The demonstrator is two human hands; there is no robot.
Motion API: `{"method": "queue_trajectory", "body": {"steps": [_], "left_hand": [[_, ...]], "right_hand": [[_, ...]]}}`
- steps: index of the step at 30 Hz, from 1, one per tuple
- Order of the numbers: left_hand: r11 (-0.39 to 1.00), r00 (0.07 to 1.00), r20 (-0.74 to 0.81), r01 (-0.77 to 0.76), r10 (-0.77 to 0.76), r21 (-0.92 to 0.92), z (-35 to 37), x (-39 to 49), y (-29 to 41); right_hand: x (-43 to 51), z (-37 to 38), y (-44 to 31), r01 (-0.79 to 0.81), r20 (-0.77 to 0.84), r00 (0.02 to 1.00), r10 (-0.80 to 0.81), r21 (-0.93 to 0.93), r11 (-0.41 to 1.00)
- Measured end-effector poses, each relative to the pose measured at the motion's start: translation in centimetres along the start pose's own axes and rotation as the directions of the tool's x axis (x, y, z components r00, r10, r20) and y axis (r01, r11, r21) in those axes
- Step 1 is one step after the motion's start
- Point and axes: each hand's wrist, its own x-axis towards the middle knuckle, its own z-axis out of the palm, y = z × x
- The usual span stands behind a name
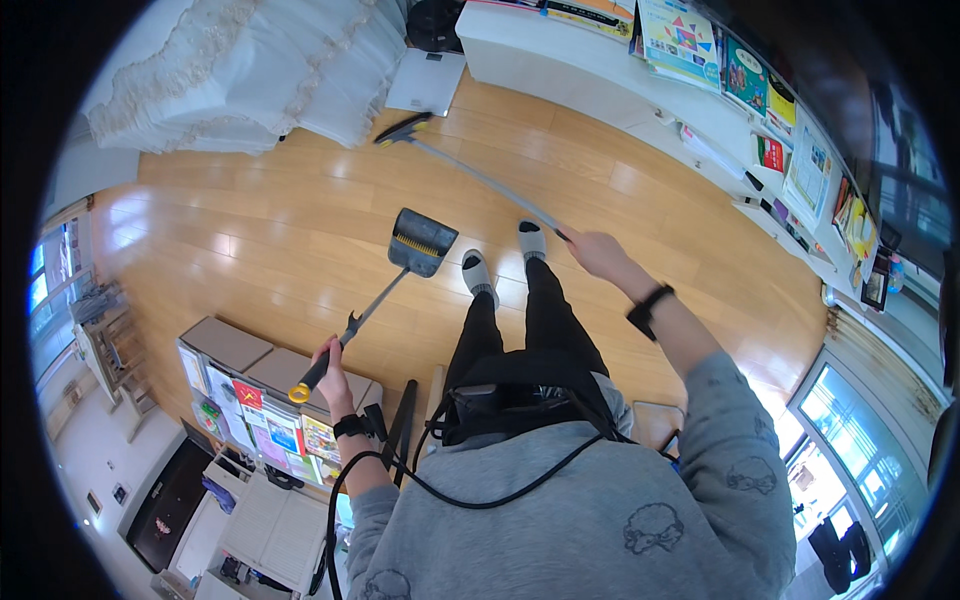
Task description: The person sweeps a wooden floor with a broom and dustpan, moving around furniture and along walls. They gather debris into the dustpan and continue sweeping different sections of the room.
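My left hand (335, 379) is closed around the dark grip of a long-handled dustpan (424, 238). The pan is dark grey with a row of yellow comb teeth, and it lies left of my slippered feet. In my right hand (600, 259) is the end of a broom's grey pole (487, 180). The broom head (403, 129), dark with yellow parts, reaches the floor close to the hem of a white lace cover (300, 67). Whether the pan rests flat on the floor cannot be told.
A flat white bathroom-type scale (427, 79) lies beyond the broom head. A long white cabinet (555, 64) bearing books runs along the right. Left of my legs stands a low beige unit (225, 343) with papers on its side. A black cable (480, 504) crosses my front.
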Motion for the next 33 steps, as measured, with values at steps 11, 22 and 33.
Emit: {"method": "queue_trajectory", "body": {"steps": [11,22,33], "left_hand": [[0.999,0.998,0.043,-0.047,0.046,0.019,1.8,-0.4,1.1],[0.998,0.998,0.046,-0.05,0.049,0.027,2.5,1.4,0.5],[0.995,0.999,0.051,0.004,-0.01,0.099,3.3,0.2,1.1]], "right_hand": [[-1.5,2.8,7.2,-0.046,0.093,0.994,0.063,-0.171,0.984],[-25.2,1.4,11.5,-0.384,0.072,0.92,0.385,-0.025,0.923],[-4.7,1.0,13.2,-0.233,-0.189,0.948,0.257,0.141,0.962]]}}
